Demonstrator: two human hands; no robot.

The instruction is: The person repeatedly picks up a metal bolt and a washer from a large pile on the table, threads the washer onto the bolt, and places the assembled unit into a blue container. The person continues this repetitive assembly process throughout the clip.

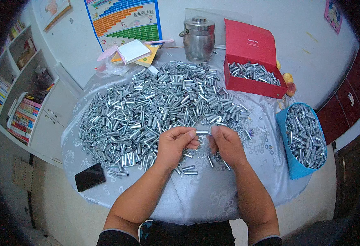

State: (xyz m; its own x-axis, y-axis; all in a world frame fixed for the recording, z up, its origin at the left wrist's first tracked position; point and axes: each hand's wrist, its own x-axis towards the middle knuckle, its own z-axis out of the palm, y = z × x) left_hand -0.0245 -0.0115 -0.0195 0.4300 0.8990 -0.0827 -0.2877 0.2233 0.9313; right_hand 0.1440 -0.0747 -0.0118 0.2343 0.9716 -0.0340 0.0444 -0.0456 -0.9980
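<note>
My left hand [176, 143] pinches a short shiny metal sleeve [202, 132] between thumb and fingers, level above the table. At the sleeve's other end my right hand [228, 144] is closed, its thumb close to the tip. Its fingers are slightly blurred, and whatever they hold is too small to make out. Behind and left of both hands spreads a big pile of loose metal sleeves and bolts [147, 106]. A few single sleeves [190, 172] lie below the hands, and flat washers [266, 146] are scattered to the right.
A red box [252, 85] full of metal parts stands at the back right. The blue bin [287, 143] beside the table's right edge is also filled. A steel pot [199, 39] and notebooks [133, 51] sit at the back. A black phone [89, 177] lies front left.
</note>
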